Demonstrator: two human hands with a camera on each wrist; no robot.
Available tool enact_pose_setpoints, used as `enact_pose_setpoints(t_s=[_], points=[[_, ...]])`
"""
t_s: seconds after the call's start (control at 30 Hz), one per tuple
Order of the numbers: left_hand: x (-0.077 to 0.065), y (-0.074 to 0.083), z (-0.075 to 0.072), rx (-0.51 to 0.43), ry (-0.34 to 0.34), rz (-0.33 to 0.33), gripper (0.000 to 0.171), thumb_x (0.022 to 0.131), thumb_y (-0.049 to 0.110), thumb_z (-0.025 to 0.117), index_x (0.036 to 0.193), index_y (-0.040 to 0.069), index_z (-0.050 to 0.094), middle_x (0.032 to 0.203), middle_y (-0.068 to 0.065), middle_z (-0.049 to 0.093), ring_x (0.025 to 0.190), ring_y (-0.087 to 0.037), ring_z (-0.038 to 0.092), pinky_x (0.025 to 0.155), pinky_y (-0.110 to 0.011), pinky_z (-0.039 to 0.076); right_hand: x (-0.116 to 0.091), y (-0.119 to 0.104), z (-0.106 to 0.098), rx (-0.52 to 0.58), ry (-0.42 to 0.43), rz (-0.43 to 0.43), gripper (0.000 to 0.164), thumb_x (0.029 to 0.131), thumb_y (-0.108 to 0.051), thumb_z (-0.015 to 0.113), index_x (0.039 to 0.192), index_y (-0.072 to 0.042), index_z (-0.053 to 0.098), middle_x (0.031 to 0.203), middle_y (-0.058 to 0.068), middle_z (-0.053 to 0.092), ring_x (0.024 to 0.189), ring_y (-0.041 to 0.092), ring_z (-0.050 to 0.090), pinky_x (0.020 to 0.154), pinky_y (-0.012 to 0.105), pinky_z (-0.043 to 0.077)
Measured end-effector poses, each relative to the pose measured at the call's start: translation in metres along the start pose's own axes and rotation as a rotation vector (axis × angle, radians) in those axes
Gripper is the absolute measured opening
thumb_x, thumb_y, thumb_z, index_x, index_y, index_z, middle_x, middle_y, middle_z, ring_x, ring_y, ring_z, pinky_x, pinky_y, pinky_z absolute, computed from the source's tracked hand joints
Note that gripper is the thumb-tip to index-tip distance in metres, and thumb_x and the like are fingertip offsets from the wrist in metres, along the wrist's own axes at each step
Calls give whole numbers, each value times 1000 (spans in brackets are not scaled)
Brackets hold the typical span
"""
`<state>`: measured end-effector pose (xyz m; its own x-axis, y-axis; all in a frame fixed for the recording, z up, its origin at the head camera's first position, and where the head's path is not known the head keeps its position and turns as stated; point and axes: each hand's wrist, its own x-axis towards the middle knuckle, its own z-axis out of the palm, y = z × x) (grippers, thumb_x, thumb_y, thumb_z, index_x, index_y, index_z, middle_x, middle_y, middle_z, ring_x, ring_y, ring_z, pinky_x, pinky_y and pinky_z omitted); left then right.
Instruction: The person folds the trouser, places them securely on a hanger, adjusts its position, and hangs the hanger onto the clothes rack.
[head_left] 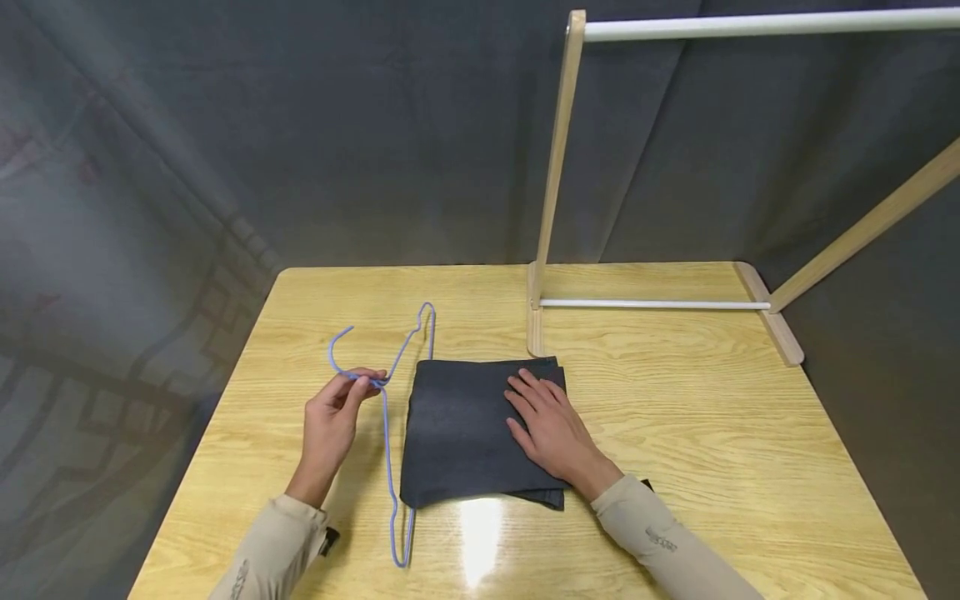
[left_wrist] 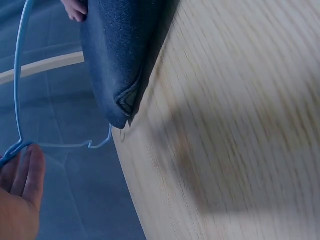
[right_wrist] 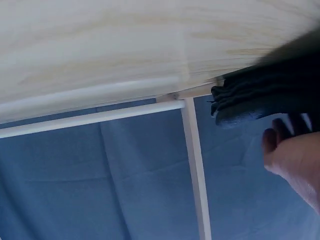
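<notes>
A blue wire hanger (head_left: 387, 442) lies toward the left of the table, its hook pointing left. My left hand (head_left: 333, 418) pinches it at the neck, just below the hook, between thumb and fingers. Folded dark trousers (head_left: 461, 429) lie over the hanger's long bottom bar, which is hidden under the cloth; both hanger corners stick out beyond its left edge. My right hand (head_left: 557, 429) rests flat on the right part of the trousers, fingers spread. The left wrist view shows a thick rounded fold of the trousers (left_wrist: 117, 55). In the right wrist view several stacked layers (right_wrist: 240, 102) show.
Behind and to the right stands a wooden rack with a white top rail (head_left: 772, 25), a white lower bar (head_left: 652, 305) and wooden feet (head_left: 768, 312). The wooden table (head_left: 675, 400) has rounded back corners. Grey curtains (head_left: 375, 142) hang around it.
</notes>
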<state>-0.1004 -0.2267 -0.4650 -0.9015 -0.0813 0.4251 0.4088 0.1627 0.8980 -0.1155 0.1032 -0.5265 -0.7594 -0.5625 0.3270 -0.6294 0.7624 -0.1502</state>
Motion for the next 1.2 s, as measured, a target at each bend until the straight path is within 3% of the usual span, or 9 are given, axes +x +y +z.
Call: enact_pose_setpoints(t_s=[0.1,0.23,0.33,0.5,0.67,0.77,0.93,1.07,1.2], points=[[1,0,-2,-4,0,-2,18,100,-3,51,102,-15,65,104,-25,72,96,-10,73,84,-26,59,-3,-7,-4,61,-41,-84,51,100,-46,53,141,-16,56,153,5,48,148,25,37,116,46,35],[0,1,-5,-12,-3,-15,19,101,-2,51,104,-15,64,105,-20,73,97,-9,73,85,-26,59,-10,-16,-7,167,-229,-171,72,97,-66,44,155,-24,36,165,4,27,155,28,20,122,48,22],[0,2,-5,-11,-1,-23,20,101,0,51,105,-14,64,105,-19,74,97,-9,73,85,-26,59,-14,-19,-7,181,-307,-175,80,94,-72,42,158,-28,26,168,2,18,157,27,13,124,49,12],[-2,1,-6,-31,-6,-20,20,101,0,51,105,-15,64,105,-18,74,96,-10,73,84,-26,59,-22,-13,-10,173,-337,-157,78,95,-69,43,159,-28,23,168,-1,17,157,22,11,126,46,8],[-3,-1,-3,-70,-6,-27,20,101,-1,51,106,-16,63,105,-11,76,94,-10,74,82,-26,59,-31,-6,-17,167,-318,-161,73,98,-61,47,159,-25,26,167,2,21,156,25,17,124,50,13],[-2,-1,1,-110,12,-42,20,100,-1,52,104,-17,62,104,-13,76,93,-11,74,81,-27,59,-35,-4,-20,162,-288,-148,73,98,-58,50,158,-23,29,166,4,24,155,27,21,122,54,17],[2,4,9,-105,-20,-41,20,101,1,53,106,-15,64,108,-25,72,99,-12,73,87,-29,58,-40,-4,-25,71,-255,-116,72,98,-60,49,157,-21,32,165,5,28,153,28,26,121,55,21],[5,11,12,-87,-14,-14,21,101,1,52,106,-14,65,108,-31,69,101,-15,73,88,-30,58,-32,-16,-29,44,-228,-98,66,100,-61,43,151,-19,44,159,4,40,149,25,35,118,50,30],[8,17,13,-72,-15,-16,20,100,1,54,106,-13,68,106,-30,71,100,-14,74,87,-31,59,-14,-40,-29,84,-153,-94,56,102,-58,42,139,-20,58,144,-1,58,138,19,50,111,44,42]])
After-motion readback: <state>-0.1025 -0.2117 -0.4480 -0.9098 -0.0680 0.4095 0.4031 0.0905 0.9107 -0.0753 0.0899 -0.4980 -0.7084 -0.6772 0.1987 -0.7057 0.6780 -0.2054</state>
